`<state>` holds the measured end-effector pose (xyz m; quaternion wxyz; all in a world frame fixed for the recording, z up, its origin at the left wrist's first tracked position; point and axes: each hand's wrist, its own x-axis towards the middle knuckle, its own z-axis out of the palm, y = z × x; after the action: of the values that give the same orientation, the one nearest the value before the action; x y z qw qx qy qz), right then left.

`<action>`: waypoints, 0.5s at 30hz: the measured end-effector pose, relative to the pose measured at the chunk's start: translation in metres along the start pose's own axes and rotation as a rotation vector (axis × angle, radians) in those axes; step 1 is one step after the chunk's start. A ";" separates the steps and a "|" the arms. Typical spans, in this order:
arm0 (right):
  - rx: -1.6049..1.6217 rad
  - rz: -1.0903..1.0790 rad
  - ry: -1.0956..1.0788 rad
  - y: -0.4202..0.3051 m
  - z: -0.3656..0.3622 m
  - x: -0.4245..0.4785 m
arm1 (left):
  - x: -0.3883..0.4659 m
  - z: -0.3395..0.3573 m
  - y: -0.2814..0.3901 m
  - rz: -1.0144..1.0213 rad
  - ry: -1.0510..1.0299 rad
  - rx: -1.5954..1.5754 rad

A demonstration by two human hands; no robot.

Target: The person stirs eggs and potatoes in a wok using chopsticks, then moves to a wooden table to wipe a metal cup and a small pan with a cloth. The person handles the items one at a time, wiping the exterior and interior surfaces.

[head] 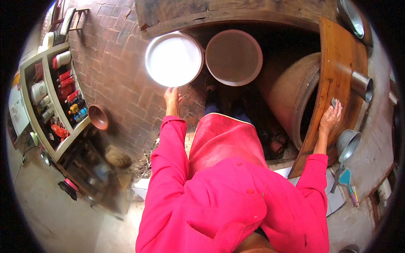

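Note:
My left hand [173, 96] is at the near rim of a round, pale bucket or basin [174, 59], which looks washed out by bright light; its fingers are bent at the rim, and whether they grip it is unclear. Touching that vessel on its right stands a second round vessel [234, 57] with a brownish surface. Far to the right, my right hand [331, 114] holds a small grey piece, perhaps a cloth or a scrubber, over a wooden board [340, 63]. The board lies partly over the mouth of a large clay jar [291, 91].
A metal cup [362, 86] lies sideways by the board. Nearby are a metal ladle [346, 144] and a blue spatula [345, 177]. A wooden bench [202, 14] crosses the top. Shelves with bottles [47, 101] and a brown bowl [98, 117] are at left.

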<state>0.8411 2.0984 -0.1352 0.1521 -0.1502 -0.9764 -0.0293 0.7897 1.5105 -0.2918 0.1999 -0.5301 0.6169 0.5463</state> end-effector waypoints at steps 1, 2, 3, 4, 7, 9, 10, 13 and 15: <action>-0.002 0.000 -0.006 -0.002 0.000 0.001 | 0.006 0.003 -0.002 -0.044 0.039 -0.072; -0.004 0.001 -0.013 -0.005 0.000 0.001 | 0.013 0.006 -0.005 -0.098 0.080 -0.164; -0.010 0.000 -0.015 -0.007 -0.002 0.003 | 0.021 0.009 -0.011 -0.125 0.098 -0.234; 0.009 0.005 -0.027 -0.008 -0.003 0.004 | 0.031 0.010 -0.017 -0.154 0.117 -0.303; 0.050 0.017 -0.045 -0.013 -0.005 0.005 | 0.053 0.020 -0.031 -0.208 0.128 -0.457; 0.060 0.020 -0.069 -0.017 -0.008 0.008 | 0.062 0.028 -0.036 -0.222 0.084 -0.541; 0.066 0.023 -0.080 -0.018 -0.008 0.008 | 0.065 0.033 -0.036 -0.230 0.079 -0.547; 0.033 0.029 -0.096 -0.020 -0.008 0.008 | 0.081 0.042 -0.045 -0.229 0.020 -0.641; 0.066 0.024 -0.092 -0.025 -0.006 0.008 | 0.096 0.047 -0.053 -0.246 0.046 -0.667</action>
<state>0.8278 2.0766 -0.1268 0.1122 -0.1581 -0.9810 0.0117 0.7859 1.5187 -0.4106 0.0660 -0.6487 0.3407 0.6773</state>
